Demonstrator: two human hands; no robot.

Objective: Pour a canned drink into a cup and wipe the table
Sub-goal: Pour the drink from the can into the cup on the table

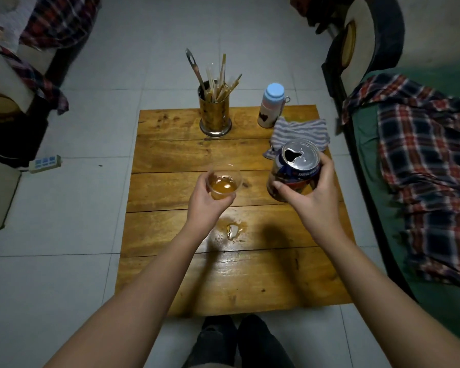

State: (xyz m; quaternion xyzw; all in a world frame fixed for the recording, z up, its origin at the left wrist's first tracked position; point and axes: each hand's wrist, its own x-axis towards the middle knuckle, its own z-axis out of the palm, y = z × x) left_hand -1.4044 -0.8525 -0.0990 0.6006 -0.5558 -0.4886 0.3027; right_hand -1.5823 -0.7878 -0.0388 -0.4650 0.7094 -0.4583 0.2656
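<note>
My left hand [206,201] grips a clear plastic cup [224,184] with amber drink in its bottom, held over the middle of the low wooden table [170,274]. My right hand [310,193] holds an opened drink can [295,166] upright to the cup's right, its mouth facing up. A small puddle of spilled liquid [231,231] glistens on the wood just nearer me than the cup. A striped cloth [300,132] lies crumpled at the table's far right, behind the can.
A metal holder of chopsticks and utensils [215,112] stands at the table's far middle, and a blue-capped bottle [271,106] at the far right. A power strip [45,163] lies on the tiled floor at left. Plaid fabric [430,166] covers a green seat at right.
</note>
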